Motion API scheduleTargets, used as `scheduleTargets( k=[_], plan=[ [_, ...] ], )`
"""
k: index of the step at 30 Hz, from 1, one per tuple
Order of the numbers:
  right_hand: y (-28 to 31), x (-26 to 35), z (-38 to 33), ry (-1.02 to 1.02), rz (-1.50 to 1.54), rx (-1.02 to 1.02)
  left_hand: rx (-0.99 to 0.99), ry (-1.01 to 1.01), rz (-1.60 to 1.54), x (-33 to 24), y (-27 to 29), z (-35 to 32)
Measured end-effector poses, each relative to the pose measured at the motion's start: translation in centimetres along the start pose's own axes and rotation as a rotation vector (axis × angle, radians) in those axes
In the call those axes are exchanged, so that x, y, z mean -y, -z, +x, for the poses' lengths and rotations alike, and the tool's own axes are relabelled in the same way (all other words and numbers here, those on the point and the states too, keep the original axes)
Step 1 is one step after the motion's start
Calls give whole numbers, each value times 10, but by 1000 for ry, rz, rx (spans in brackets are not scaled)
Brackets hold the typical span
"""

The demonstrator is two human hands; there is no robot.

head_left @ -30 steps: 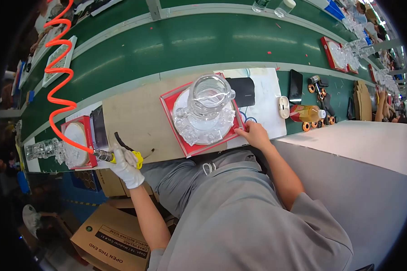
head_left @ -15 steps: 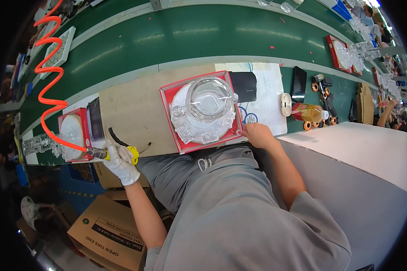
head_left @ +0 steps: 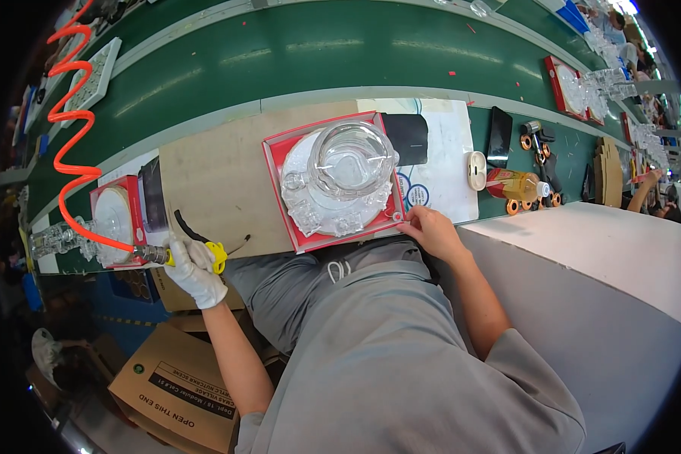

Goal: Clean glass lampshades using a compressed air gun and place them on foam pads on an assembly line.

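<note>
My left hand (head_left: 193, 272), in a white glove, is closed round a yellow air blow gun (head_left: 217, 257) with a black nozzle. An orange coiled hose (head_left: 74, 170) runs to the gun from above. In front of me a shallow red box (head_left: 278, 185) lies slightly turned at the table's near edge. A round white base bearing a clear dome-like acrylic piece (head_left: 353, 160) and smaller clear figures sits in it. My bare right hand (head_left: 433, 231) is at the box's near right corner, thumb and fingers closed on its edge beside a small clear part (head_left: 397, 217).
Another red box with a clear piece (head_left: 113, 219) stands at the left. To the right are a phone (head_left: 499, 136), a bottle of amber drink (head_left: 518, 185), a white case (head_left: 477, 171) and a power tool. A white cabinet (head_left: 598, 242) borders my right; cartons (head_left: 178, 386) stand below left.
My right hand's fingers have shifted at the box corner, its thumb now reaching along the near edge. The left hand still holds the blow gun. The whole view has shifted slightly.
</note>
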State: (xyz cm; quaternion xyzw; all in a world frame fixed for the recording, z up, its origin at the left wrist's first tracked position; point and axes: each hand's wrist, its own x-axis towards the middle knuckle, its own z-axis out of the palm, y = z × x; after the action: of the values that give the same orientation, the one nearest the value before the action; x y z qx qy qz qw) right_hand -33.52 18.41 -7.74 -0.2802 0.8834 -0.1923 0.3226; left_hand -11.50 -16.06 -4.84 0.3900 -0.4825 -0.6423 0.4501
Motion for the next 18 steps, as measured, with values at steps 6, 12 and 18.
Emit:
scheduleTargets(
  k=[6,12,18],
  plan=[
    [-6,-5,6,104,-311,-63,-18,15,32,-4,-9,-4],
    [-1,-17,9,14,72,-8,13,4,41,-5,-11,-4],
    [-11,-29,8,-63,250,-72,-33,-4,66,-7,-16,-5]
  ],
)
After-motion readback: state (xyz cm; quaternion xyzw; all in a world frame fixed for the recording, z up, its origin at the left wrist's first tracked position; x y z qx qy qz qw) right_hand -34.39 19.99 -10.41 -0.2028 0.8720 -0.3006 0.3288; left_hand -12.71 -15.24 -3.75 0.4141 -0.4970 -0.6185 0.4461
